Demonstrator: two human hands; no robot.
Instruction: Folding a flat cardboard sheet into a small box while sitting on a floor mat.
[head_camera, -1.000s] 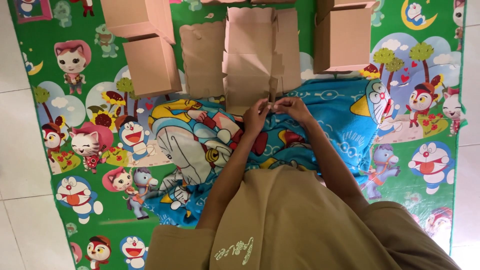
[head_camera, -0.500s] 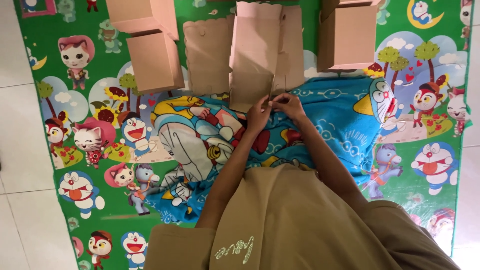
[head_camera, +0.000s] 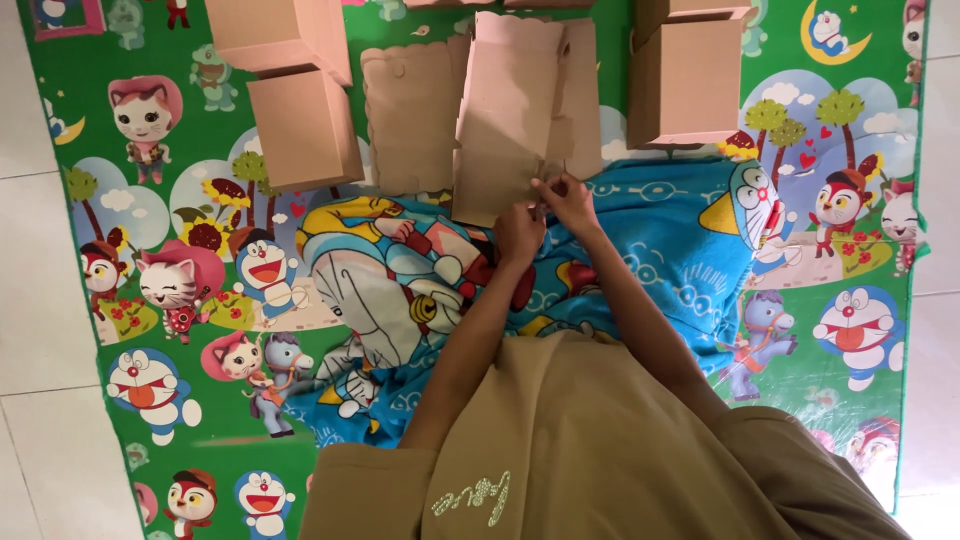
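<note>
1. Both hands met at the lower edge of a flat cardboard box blank (head_camera: 505, 120), near the middle of the view.
2. Left hand (head_camera: 518, 232): fingers curled and pinching the blank's bottom edge, just beside the other hand, at about 8 o'clock from it.
3. Right hand (head_camera: 567, 198): fingertips pressed together on a small flap or tab at the same edge; whether gripped or only pushed, cannot tell.
4. From both hands the blank ran toward 12 o'clock, long axis 12-to-6, away from the body, lower end touching the fingers and overlapping the blue cartoon blanket (head_camera: 640, 250).
5. Right hand slightly nearer to the blank's centre line; left hand nearer to its lower left corner.
6. A second flat blank with a scalloped edge (head_camera: 412, 115) lay at 10 o'clock from the hands, just beside the held blank, partly under it.
7. Folded-up cardboard boxes: one at 1 o'clock (head_camera: 690, 80), well apart from the hands; two at 10 to 11 o'clock, the nearer (head_camera: 303, 130) and the farther (head_camera: 275, 35) touching or overlapping each other.
8. All rested on a green cartoon-printed play mat (head_camera: 130, 300) on a pale tiled floor (head_camera: 35, 280).
9. Tan garment (head_camera: 600, 450) across the lower view, hiding the lap and whatever lay beneath.
</note>
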